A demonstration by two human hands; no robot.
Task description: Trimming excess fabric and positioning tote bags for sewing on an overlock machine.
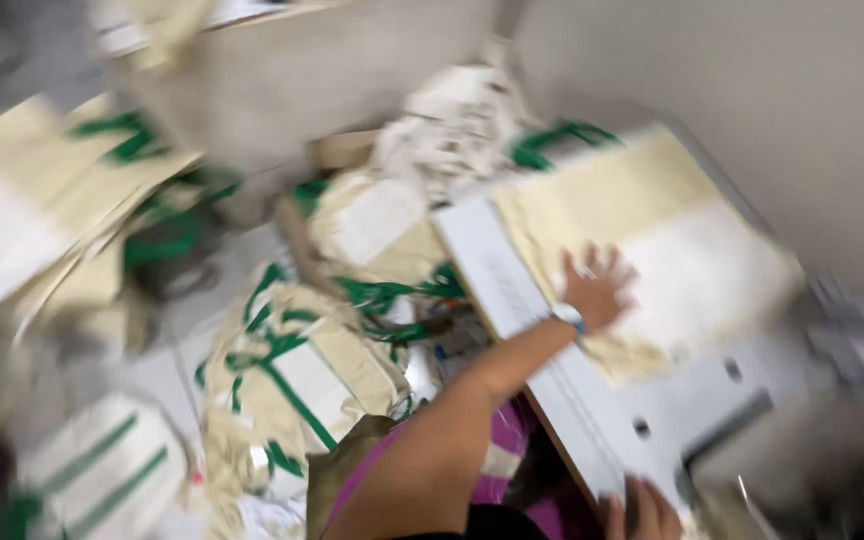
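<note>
The view is heavily blurred. My left hand (597, 290), with a watch on the wrist, lies flat with fingers spread on a cream cloth bag (652, 230). That bag is spread over a white table top (512, 290). My right hand (642, 508) shows only partly at the bottom edge, resting at the near edge of the same table. I cannot make out how its fingers are set or whether it holds anything.
Piles of cream bags with green handles (292, 370) cover the floor to the left, and more lie stacked at the far left (52, 200). A large beige box (302, 70) stands behind them. A plain wall (752, 80) rises to the right, and the table has dark slots (732, 370).
</note>
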